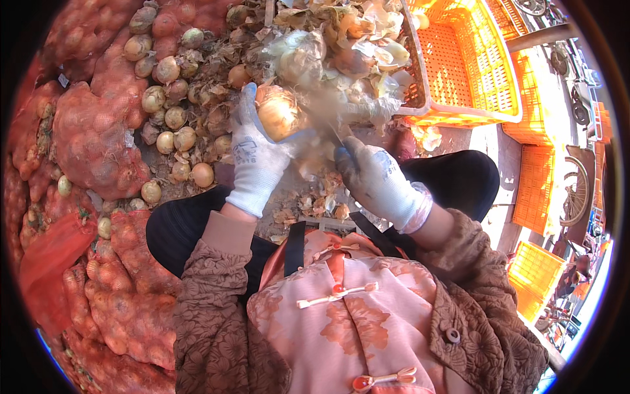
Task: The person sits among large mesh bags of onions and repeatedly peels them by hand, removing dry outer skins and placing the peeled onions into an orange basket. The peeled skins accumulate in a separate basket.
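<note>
My left hand (258,147), in a white work glove with a blue-grey coated palm, holds a yellow onion (278,113) with brown papery skin. My right hand (371,172), gloved alike and smudged dark, is closed around a knife (335,135) whose handle is mostly hidden in the fist. The blade points towards the onion and is blurred, so I cannot tell whether it touches. Beyond both hands a crate (418,64) is heaped with loose onion skins (354,49). Bits of peel (320,197) are scattered on the ground below, between my knees.
Loose onions (175,118) lie on the ground to the left, beside red mesh sacks (96,138) full of onions. At upper right stands an orange plastic crate (445,59) with an onion at its far left corner. More orange crates (531,192) and a bicycle wheel (576,192) are farther right.
</note>
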A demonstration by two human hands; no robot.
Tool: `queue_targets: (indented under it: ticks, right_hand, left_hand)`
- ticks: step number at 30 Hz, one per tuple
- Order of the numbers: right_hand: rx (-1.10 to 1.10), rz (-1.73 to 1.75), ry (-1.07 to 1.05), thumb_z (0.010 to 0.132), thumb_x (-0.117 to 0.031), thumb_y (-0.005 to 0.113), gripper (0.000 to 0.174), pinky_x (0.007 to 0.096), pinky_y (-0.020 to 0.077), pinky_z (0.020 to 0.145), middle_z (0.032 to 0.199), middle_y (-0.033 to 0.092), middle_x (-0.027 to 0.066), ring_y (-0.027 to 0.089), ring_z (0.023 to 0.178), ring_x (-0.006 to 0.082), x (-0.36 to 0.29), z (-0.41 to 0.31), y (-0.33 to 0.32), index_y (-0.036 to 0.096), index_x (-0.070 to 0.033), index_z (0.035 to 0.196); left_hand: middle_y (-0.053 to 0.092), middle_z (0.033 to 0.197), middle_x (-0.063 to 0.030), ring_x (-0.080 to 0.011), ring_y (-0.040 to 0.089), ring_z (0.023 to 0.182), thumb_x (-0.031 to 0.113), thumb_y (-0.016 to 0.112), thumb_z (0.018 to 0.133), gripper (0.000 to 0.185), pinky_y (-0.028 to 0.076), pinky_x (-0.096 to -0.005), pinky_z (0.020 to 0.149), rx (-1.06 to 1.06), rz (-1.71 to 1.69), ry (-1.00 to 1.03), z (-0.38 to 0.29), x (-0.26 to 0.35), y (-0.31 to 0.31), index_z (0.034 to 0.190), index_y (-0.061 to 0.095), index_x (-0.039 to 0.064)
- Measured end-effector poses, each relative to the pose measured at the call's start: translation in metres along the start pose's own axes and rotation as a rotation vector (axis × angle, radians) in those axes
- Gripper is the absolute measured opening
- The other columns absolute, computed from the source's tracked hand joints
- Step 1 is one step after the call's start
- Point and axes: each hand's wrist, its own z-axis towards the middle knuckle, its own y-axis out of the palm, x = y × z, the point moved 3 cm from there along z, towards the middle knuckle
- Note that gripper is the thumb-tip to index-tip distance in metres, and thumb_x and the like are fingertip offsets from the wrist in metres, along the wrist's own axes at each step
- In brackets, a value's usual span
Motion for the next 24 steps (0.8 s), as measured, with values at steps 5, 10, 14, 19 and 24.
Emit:
queue_targets:
  ticks: [5, 10, 14, 19, 24]
  right_hand:
    - [-0.047, -0.036, 0.013, 0.098, -0.01, 0.056, 0.016, 0.0522, 0.0476, 0.064, 0.08, 0.063, 0.0283, 0.063, 0.076, 0.0479, 0.001, -0.001, -0.006, 0.056, 0.003, 0.107]
    - [-0.033, -0.055, 0.112, 0.096, -0.011, 0.058, 0.022, 0.0532, 0.0492, 0.065, 0.082, 0.064, 0.0275, 0.064, 0.076, 0.0473, 0.004, 0.002, 0.005, 0.057, 0.001, 0.114]
    - [0.051, -0.171, 0.016, 0.099, -0.019, 0.054, 0.015, 0.0489, 0.0545, 0.062, 0.07, 0.067, 0.0165, 0.07, 0.067, 0.0357, 0.032, 0.004, 0.023, 0.058, -0.004, 0.099]
    - [0.248, -0.292, -0.187, 0.097, -0.019, 0.057, 0.014, 0.0494, 0.0537, 0.061, 0.071, 0.067, 0.0168, 0.07, 0.066, 0.035, 0.056, 0.019, 0.044, 0.058, -0.005, 0.1]
    - [-0.007, 0.196, 0.063, 0.101, -0.023, 0.056, 0.02, 0.0411, 0.0536, 0.057, 0.07, 0.064, 0.0104, 0.067, 0.059, 0.0215, 0.054, 0.026, 0.047, 0.059, -0.004, 0.098]
  left_hand:
    - [0.045, 0.135, -0.0242, -0.0417, 0.055, 0.118, 0.041, 0.097, 0.06, 0.12, 0.051, -0.0477, 0.099, 0.05, 0.123, 0.074, -0.008, 0.011, 0.005, 0.154, 0.03, 0.006]
    - [0.046, 0.132, -0.0232, -0.0405, 0.055, 0.117, 0.037, 0.097, 0.058, 0.117, 0.05, -0.0476, 0.099, 0.072, 0.12, 0.098, -0.007, 0.017, 0.007, 0.152, 0.033, 0.006]
    - [0.046, 0.13, -0.0225, -0.0399, 0.054, 0.117, 0.034, 0.097, 0.058, 0.114, 0.049, -0.0481, 0.1, 0.074, 0.096, 0.087, -0.006, 0.019, 0.011, 0.15, 0.035, 0.006]
    - [0.046, 0.13, -0.0216, -0.0385, 0.054, 0.117, 0.032, 0.099, 0.055, 0.115, 0.049, -0.0469, 0.101, 0.092, 0.065, 0.078, -0.007, 0.012, 0.012, 0.149, 0.037, 0.007]
    - [0.047, 0.132, -0.0193, -0.0348, 0.054, 0.12, 0.031, 0.1, 0.053, 0.116, 0.049, -0.0435, 0.104, 0.064, -0.11, 0.047, 0.005, -0.004, 0.012, 0.148, 0.038, 0.007]
